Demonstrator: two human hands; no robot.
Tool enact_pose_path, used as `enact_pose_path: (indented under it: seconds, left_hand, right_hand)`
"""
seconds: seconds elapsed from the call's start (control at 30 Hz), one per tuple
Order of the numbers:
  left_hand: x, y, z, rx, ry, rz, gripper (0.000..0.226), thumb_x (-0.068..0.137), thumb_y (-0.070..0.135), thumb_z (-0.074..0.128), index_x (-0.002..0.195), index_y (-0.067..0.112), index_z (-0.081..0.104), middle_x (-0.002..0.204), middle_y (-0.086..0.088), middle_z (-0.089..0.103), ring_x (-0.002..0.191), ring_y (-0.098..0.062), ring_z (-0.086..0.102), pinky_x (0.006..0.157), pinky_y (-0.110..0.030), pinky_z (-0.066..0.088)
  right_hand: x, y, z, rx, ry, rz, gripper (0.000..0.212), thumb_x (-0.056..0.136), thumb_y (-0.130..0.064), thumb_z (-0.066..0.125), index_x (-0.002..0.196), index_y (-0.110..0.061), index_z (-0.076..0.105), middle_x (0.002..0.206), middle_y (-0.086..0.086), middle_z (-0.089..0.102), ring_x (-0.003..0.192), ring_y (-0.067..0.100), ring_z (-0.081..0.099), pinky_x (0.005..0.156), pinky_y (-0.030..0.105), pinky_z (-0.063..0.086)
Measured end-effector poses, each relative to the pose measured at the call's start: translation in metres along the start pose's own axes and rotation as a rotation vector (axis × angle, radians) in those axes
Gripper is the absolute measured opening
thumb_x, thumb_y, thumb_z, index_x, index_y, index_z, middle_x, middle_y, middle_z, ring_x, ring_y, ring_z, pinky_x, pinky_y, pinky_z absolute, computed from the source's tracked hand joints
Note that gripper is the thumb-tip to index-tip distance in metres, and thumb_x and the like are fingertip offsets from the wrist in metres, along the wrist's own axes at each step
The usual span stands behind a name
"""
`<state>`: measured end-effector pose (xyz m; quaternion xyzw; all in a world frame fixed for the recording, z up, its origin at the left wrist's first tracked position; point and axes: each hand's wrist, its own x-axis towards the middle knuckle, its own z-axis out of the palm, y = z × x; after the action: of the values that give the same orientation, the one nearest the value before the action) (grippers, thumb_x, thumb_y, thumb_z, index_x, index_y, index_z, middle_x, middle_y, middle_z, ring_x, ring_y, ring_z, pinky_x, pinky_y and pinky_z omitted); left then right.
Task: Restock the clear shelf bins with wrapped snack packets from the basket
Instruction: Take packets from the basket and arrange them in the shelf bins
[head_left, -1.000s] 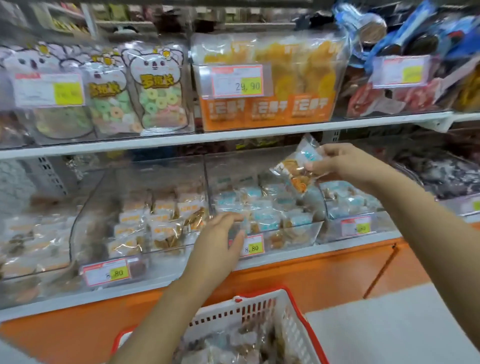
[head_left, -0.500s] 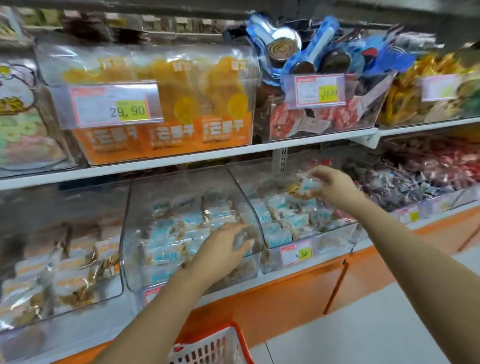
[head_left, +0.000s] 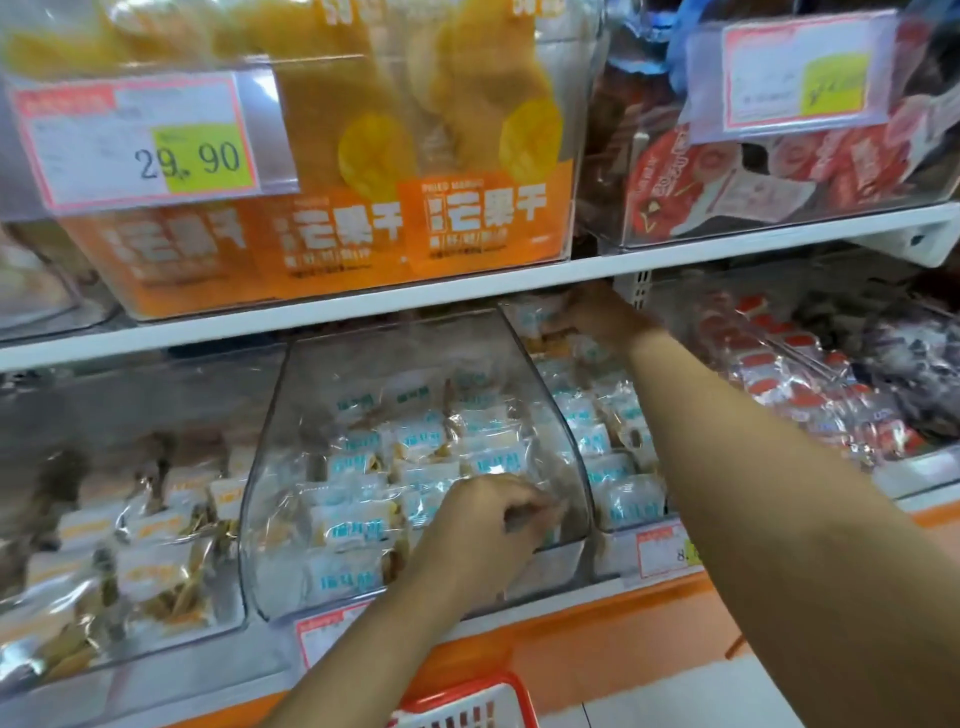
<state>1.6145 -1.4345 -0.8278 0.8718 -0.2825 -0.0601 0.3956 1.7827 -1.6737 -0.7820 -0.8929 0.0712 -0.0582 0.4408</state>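
Orange mango bags (head_left: 483, 218) behind price tag (head_left: 140, 140)

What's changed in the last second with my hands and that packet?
The right hand carried its snack packet from in front of the shelf to the back of the right blue-label bin, under the upper shelf, and still seems to pinch it. The left hand stayed at the front lip of the middle bin.
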Motion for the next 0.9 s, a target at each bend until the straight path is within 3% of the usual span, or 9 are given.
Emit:
enact_pose_path:
  seconds: [0.1,0.13,0.2,0.3,0.4,0.57,0.77,0.83,0.9]
  left_hand:
    - [0.001,0.000,-0.002,-0.015,0.000,-0.016,0.019,0.092,0.035,0.059,0.100,0.028,0.075,0.098,0.019,0.070,0.088,0.008,0.060,0.084,-0.015,0.049]
    - [0.001,0.000,-0.002,-0.011,0.000,-0.017,0.019,0.092,0.036,0.059,0.098,0.028,0.075,0.096,0.018,0.070,0.086,0.007,0.060,0.083,-0.016,0.050]
    - [0.000,0.001,-0.002,-0.008,0.004,-0.014,0.019,0.091,0.036,0.058,0.094,0.026,0.075,0.092,0.017,0.070,0.083,0.005,0.061,0.081,-0.019,0.051]
    - [-0.003,0.004,-0.002,0.003,0.013,-0.014,0.019,0.092,0.036,0.058,0.094,0.026,0.074,0.090,0.017,0.069,0.082,0.005,0.060,0.080,-0.017,0.050]
    - [-0.005,0.006,-0.002,-0.002,0.012,-0.015,0.021,0.092,0.036,0.057,0.096,0.025,0.074,0.094,0.014,0.070,0.084,0.004,0.061,0.081,-0.018,0.051]
    - [-0.005,0.008,-0.002,0.007,0.015,-0.033,0.021,0.093,0.035,0.057,0.094,0.023,0.074,0.091,0.012,0.070,0.083,0.001,0.061,0.082,-0.027,0.053]
    - [-0.004,0.009,-0.001,0.021,0.034,-0.067,0.020,0.093,0.035,0.057,0.088,0.023,0.073,0.085,0.008,0.070,0.080,-0.006,0.063,0.080,-0.032,0.055]
    - [-0.003,0.011,-0.002,0.038,0.039,-0.076,0.022,0.092,0.038,0.057,0.085,0.023,0.072,0.082,0.007,0.069,0.078,-0.007,0.063,0.078,-0.034,0.055]
    - [-0.006,0.012,-0.003,0.036,0.045,-0.079,0.026,0.092,0.041,0.057,0.082,0.022,0.071,0.078,0.006,0.068,0.075,-0.008,0.062,0.077,-0.035,0.055]
  right_hand:
    - [-0.012,-0.005,0.013,0.082,0.087,0.112,0.027,0.078,-0.017,0.077,0.102,-0.013,0.065,0.102,0.001,0.056,0.084,0.010,0.055,0.069,0.013,0.047]
    - [-0.014,-0.005,0.014,0.060,0.074,0.154,0.013,0.082,-0.018,0.074,0.086,-0.020,0.062,0.099,0.001,0.054,0.074,0.007,0.051,0.062,0.012,0.044]
    - [-0.011,0.001,0.013,0.038,0.072,0.164,0.022,0.086,-0.020,0.069,0.072,-0.024,0.053,0.098,0.006,0.057,0.065,0.005,0.047,0.062,0.017,0.041]
    - [-0.014,-0.002,0.012,0.031,0.040,0.101,0.022,0.090,-0.029,0.064,0.093,-0.008,0.064,0.105,0.018,0.066,0.077,0.022,0.059,0.067,0.031,0.042]
    - [-0.022,-0.008,0.016,-0.083,0.028,0.047,0.041,0.093,-0.039,0.058,0.116,-0.005,0.057,0.109,0.007,0.062,0.097,0.023,0.058,0.077,0.028,0.038]
    - [-0.032,-0.006,0.015,-0.205,-0.031,0.144,0.037,0.100,-0.039,0.043,0.106,-0.007,0.060,0.117,0.018,0.062,0.091,0.022,0.052,0.073,0.029,0.038]
    - [-0.043,-0.007,0.026,-0.119,0.169,0.162,0.039,0.096,-0.037,0.053,0.121,-0.007,0.058,0.124,0.016,0.061,0.111,0.031,0.058,0.095,0.035,0.044]
    - [-0.053,-0.013,0.024,-0.041,0.215,0.197,0.048,0.093,-0.039,0.058,0.128,-0.006,0.051,0.125,0.014,0.060,0.105,0.028,0.060,0.092,0.035,0.048]
    - [-0.069,-0.020,0.020,0.030,0.252,0.188,0.045,0.094,-0.032,0.059,0.128,-0.005,0.049,0.120,0.012,0.060,0.091,0.021,0.058,0.074,0.020,0.049]
